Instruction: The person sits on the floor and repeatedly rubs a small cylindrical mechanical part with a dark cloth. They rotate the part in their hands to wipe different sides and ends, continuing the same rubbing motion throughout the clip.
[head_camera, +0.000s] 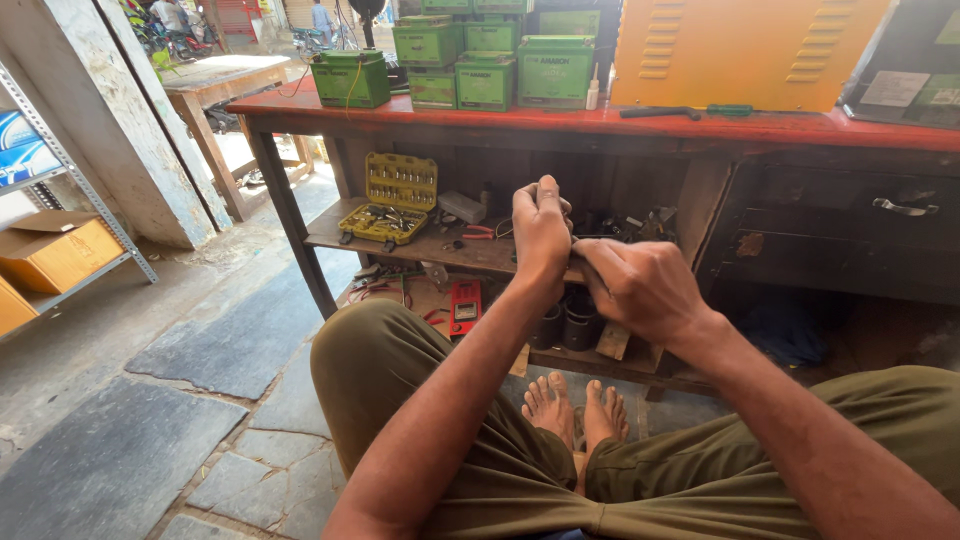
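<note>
Socket set (398, 197) on the shelf (440, 250) left of both hands (590, 260), boxes (485, 65) on the bench (600, 125) above

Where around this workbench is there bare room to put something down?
Bare room: the red benchtop between the green boxes and its right end, apart from two screwdrivers. The stone floor at left is open. Crowded: the lower shelf beside the yellow socket case.

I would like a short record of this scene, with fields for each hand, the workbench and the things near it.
Left hand: left hand raised, fingers closed on something small; the item is hidden.
Right hand: right hand meets the left one, pinching at the same spot.
Bench: red workbench with green boxes stacked on top.
Lower shelf: open yellow socket set and loose tools.
Floor: bare feet on stone slabs.
Left side: cardboard box on a metal rack.
</note>
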